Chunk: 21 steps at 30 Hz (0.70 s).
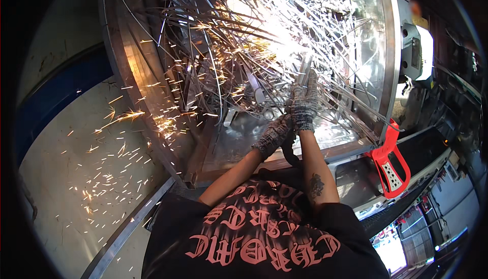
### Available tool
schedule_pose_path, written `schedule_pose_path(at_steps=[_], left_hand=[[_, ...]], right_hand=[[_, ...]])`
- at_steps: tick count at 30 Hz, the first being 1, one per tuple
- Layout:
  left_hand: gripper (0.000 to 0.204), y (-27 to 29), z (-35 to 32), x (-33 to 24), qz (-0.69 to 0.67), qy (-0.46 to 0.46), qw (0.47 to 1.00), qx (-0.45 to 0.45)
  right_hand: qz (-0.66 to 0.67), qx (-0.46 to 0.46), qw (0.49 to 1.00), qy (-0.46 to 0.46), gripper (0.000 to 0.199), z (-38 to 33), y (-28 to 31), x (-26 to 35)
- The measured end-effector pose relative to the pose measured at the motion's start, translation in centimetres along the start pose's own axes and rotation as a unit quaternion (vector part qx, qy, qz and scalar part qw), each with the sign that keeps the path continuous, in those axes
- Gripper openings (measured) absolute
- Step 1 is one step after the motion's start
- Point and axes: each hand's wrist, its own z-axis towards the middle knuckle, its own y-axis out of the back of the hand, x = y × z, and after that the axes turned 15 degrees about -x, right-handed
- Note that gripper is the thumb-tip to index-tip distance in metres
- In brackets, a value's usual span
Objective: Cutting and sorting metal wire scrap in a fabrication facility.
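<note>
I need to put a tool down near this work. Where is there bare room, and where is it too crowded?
Bare room: the pale floor left of the metal frame, though sparks land there. The sheet just below the left hand looks mostly bare. Crowded: the tangle of rods above both hands; the right hand is in it.

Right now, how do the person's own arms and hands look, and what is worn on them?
Both hands, left hand and right hand, wear grey speckled knitted gloves. The forearms are bare below short black sleeves. A dark tattoo marks the right forearm.
</note>
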Motion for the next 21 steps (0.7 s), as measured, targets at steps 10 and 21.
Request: schedule_pose_path(at_steps=[10, 21], left_hand=[[0.040, 0.0, -0.4, 1.4, 0.012, -0.043, 0.999, -0.019], [0.038, -0.5, -0.5, 4.2, -0.005, 0.038, 0.999, -0.021]], right_hand=[[-0.057, 0.015, 0.992, 0.116, 0.067, -0.3, -0.9, -1.0], [-0.134, 0.075, 0.973, 0.173, 0.062, -1.3, -0.5, 2.4]])
